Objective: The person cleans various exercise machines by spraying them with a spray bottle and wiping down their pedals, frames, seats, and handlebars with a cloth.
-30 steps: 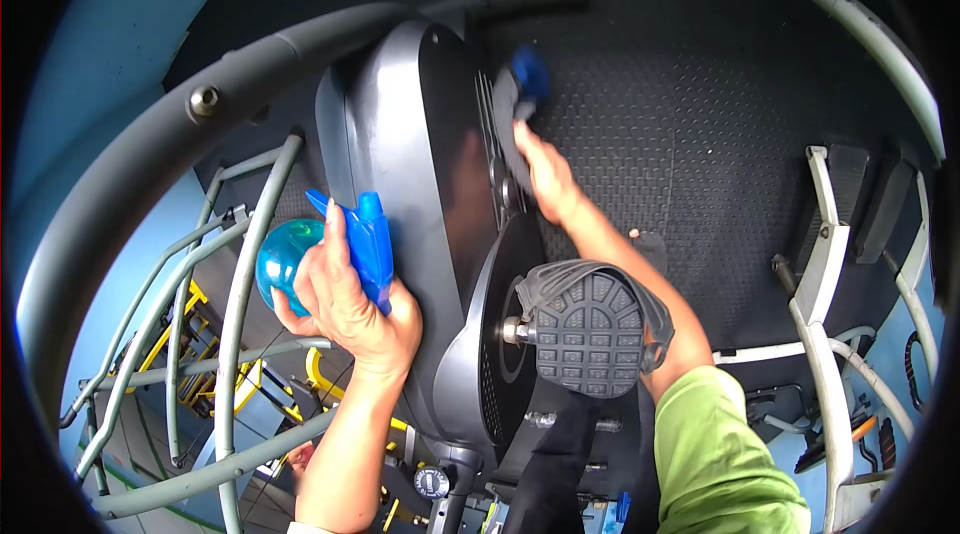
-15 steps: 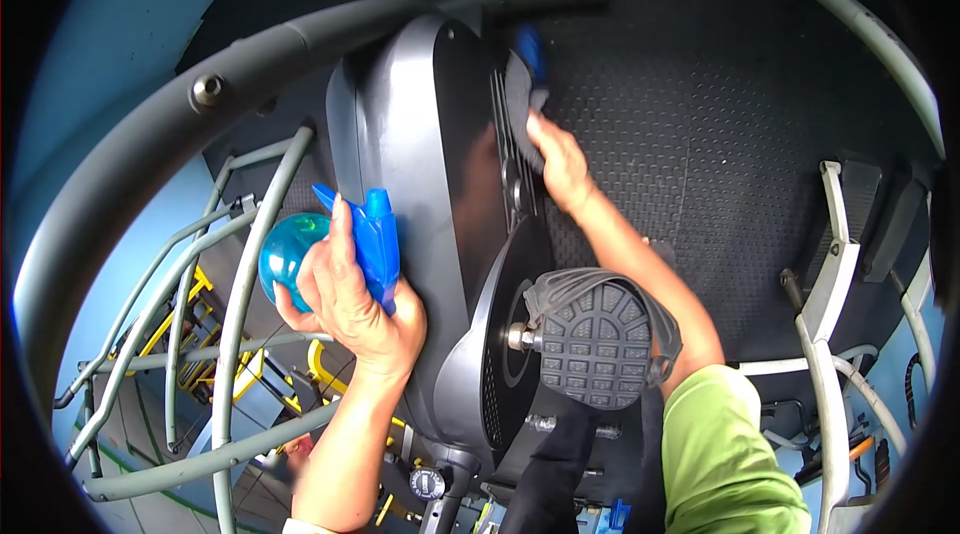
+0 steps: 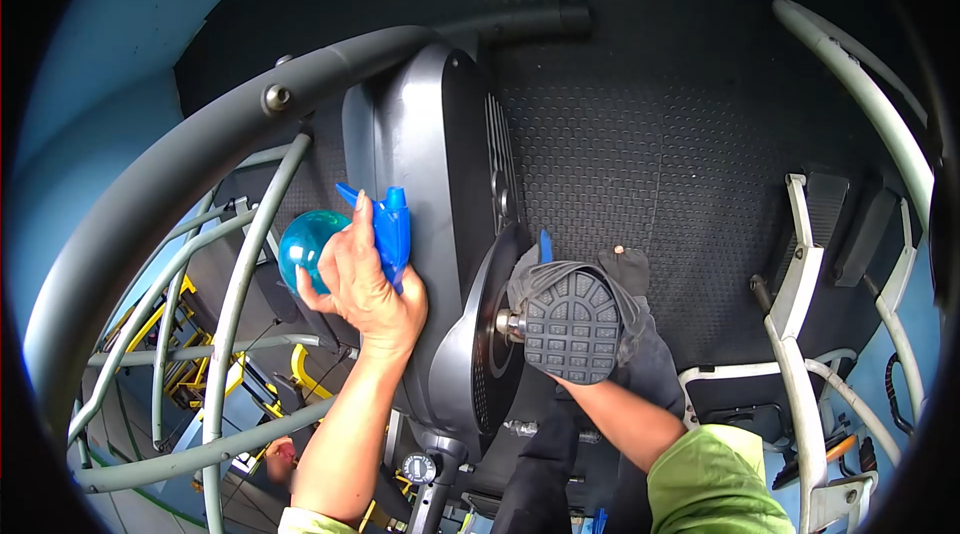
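Observation:
My left hand (image 3: 378,299) is closed around a spray bottle with a blue trigger head (image 3: 393,234) and a round teal body (image 3: 306,246). One finger points up along the trigger. The bottle is held just left of the grey and black housing (image 3: 400,134) of an exercise bike. My right forearm (image 3: 625,419) reaches behind the bike's black pedal (image 3: 570,334), which hides the hand and its fingers. Beside the pedal and the round crank cover (image 3: 485,334), part of a grey cloth (image 3: 522,272) with a blue piece (image 3: 545,246) shows.
A thick dark tube (image 3: 180,124) curves across the left and top. Pale metal bars (image 3: 250,274) stand on the left, with yellow equipment (image 3: 190,354) behind. Black textured matting (image 3: 600,154) covers the floor. Another machine's light frame (image 3: 800,294) stands at right.
My right hand has moved from the housing's vented side down behind the pedal, along with the grey cloth. My left hand still holds the spray bottle. The view has shifted slightly.

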Tool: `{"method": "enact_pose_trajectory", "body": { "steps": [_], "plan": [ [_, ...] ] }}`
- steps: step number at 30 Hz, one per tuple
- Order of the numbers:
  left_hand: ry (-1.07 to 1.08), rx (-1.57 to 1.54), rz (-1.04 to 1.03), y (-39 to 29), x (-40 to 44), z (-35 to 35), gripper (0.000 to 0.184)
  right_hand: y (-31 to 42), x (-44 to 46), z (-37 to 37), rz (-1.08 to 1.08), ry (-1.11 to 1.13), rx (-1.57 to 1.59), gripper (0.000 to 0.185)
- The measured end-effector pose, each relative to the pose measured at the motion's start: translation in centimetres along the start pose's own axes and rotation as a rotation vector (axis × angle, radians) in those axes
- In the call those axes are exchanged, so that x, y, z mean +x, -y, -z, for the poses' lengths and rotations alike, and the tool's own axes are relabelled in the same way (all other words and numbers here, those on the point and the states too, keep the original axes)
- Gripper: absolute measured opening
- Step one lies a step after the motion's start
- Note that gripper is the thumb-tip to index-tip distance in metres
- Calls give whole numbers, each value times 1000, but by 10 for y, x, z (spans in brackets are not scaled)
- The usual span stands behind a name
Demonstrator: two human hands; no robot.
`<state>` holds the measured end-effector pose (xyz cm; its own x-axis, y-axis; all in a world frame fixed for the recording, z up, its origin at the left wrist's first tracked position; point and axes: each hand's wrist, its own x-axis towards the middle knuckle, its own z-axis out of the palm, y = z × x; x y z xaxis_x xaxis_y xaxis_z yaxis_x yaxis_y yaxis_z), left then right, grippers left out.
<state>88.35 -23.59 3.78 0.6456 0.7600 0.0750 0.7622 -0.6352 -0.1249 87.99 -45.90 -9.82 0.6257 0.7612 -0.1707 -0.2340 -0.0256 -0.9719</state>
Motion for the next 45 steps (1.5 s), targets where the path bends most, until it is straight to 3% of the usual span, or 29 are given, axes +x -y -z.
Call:
{"method": "enact_pose_trajectory", "body": {
  "steps": [6,9,10,11,12,13,15,19,21,23,27,29,33,35,36,37,38,39,41,42,45],
  "plan": [
    [17,8,20,2,-2,-1,85,1,33,20,147,66,-102,22],
    [10,-12,20,3,-3,-1,84,-27,126,-9,221,104,-150,22],
    [6,-16,25,3,-3,-3,84,10,95,55,250,117,-172,22],
    [-21,-15,10,4,-3,-6,88,33,85,67,288,137,-192,22],
    [-40,-7,-2,6,-4,-7,92,-27,140,-2,320,162,-205,22],
    [-28,-1,14,7,-7,-6,92,-13,45,78,333,188,-216,22],
    [-28,-35,6,5,-3,-4,92,-1,19,92,361,223,-257,21],
    [-44,-16,-11,6,-4,-6,94,-23,129,9,462,261,-309,21],
    [-27,-11,-7,1,1,-2,88,-34,166,5,220,349,-273,22],
    [7,-9,12,1,-4,0,82,-19,196,-15,259,63,-71,25],
    [5,0,-6,6,0,-2,85,-23,160,20,531,583,-533,18],
    [-20,18,-30,5,0,-4,85,-14,162,40,680,859,-427,20],
    [-7,21,-24,3,0,-3,82,-17,217,40,995,908,-451,22],
    [14,30,-13,2,1,0,82,-20,216,38,641,827,-569,26],
    [34,37,-1,1,1,1,81,-36,208,35,428,660,-479,40],
    [38,29,-5,0,1,1,81,-54,189,26,45,441,-223,54],
    [27,31,-19,1,2,1,82,-98,169,19,-251,374,-75,61],
    [15,31,-35,1,2,0,82,-103,151,21,-344,362,45,60],
    [-7,62,-26,2,1,-3,80,-135,78,1,-833,164,695,61],
    [-11,45,-24,3,1,-2,80,-82,67,0,-915,82,819,73],
    [-27,11,-55,3,1,-4,81,-102,28,10,-921,13,788,74]
  ]
}}
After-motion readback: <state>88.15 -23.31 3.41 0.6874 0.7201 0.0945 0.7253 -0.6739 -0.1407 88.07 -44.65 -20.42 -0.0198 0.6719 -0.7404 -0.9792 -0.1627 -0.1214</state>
